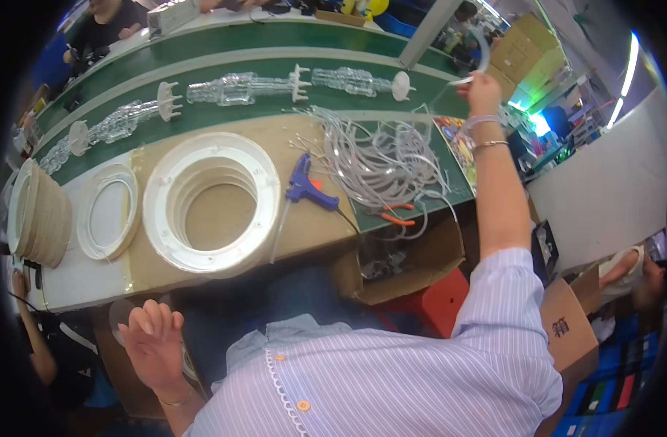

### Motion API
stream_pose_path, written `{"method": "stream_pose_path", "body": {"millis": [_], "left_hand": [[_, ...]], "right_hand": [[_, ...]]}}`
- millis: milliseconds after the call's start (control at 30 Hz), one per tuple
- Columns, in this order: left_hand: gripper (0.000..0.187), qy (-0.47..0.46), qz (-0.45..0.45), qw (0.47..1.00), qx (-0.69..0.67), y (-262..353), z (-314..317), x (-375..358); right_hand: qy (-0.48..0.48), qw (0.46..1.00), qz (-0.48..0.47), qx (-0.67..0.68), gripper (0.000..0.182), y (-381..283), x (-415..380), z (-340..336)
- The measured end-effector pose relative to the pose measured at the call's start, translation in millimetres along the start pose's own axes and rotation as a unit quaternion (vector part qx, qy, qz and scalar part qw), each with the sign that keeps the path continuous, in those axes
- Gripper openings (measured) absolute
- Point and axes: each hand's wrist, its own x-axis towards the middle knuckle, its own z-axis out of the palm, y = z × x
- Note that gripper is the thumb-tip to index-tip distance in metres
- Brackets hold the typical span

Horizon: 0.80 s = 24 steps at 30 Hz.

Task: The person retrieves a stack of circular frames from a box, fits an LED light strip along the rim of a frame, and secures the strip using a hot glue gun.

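My right hand (pixel 481 95) is raised over the far right of the bench, its fingers closed around a translucent plastic tube (pixel 483 52) that curves upward. A thin strand hangs from this grip toward a heap of similar translucent tubes (pixel 381 160) with thin wires at their ends. Low at the left, in front of the bench edge, my left hand (pixel 155 339) is held up with bent, parted fingers and nothing in it. The nearest things to it are stacked white rings (pixel 159 204) on the bench. A blue glue gun (pixel 304 186) lies between the rings and the tubes.
Orange-handled pliers (pixel 397 216) lie below the tubes. Transparent plastic pieces with white discs (pixel 239 89) line the green belt. More rings (pixel 42 211) stand at the left. An open carton (pixel 413 255) and a red stool (pixel 446 302) are under the bench. Other people sit nearby.
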Motion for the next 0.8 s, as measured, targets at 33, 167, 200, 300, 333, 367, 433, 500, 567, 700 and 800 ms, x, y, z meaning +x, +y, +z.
{"method": "stream_pose_path", "body": {"millis": [33, 167, 200, 300, 333, 367, 433, 500, 567, 700, 800], "left_hand": [[0.035, -0.001, 0.011, 1.000, 0.005, 1, -1, -1], [0.034, -0.003, 0.026, 1.000, -0.009, 5, -2, 0], [0.034, -0.004, 0.022, 1.000, -0.009, 4, -2, 0], [0.037, 0.009, 0.028, 1.000, -0.001, 1, -3, -2], [0.038, 0.014, 0.020, 1.000, 0.007, 2, -4, -3], [0.038, 0.019, 0.006, 1.000, 0.016, 4, -4, -3], [0.040, 0.020, 0.017, 1.000, 0.014, 8, -4, -3], [0.041, 0.012, 0.036, 0.999, -0.002, 10, -2, -3], [0.042, 0.031, 0.046, 0.998, -0.004, 9, -2, -6], [0.044, 0.030, 0.033, 0.999, 0.017, 15, -7, -6], [0.044, 0.016, 0.059, 0.998, 0.004, 16, -7, -8]], "right_hand": [[0.016, 0.999, -0.046, 0.003, 0.021, -2, 23, -9], [0.124, 0.987, -0.085, 0.050, 0.022, -30, 36, -31], [0.066, 0.971, -0.160, -0.167, 0.022, 4, 42, -30], [0.008, 0.922, -0.227, -0.313, 0.023, 10, 51, -13], [0.011, 0.940, -0.216, -0.263, 0.024, 0, 48, -12], [0.065, 0.927, -0.250, -0.272, 0.023, -49, 29, -12], [0.092, 0.948, -0.270, -0.142, 0.023, -52, 60, -24], [0.046, 0.932, -0.286, -0.218, 0.022, -27, 47, -9], [0.000, 0.906, -0.312, -0.287, 0.020, -22, 43, -1], [0.137, 0.898, -0.349, -0.230, 0.024, -63, 102, -37], [0.225, 0.877, -0.368, -0.213, 0.030, -86, 164, -73]]}}
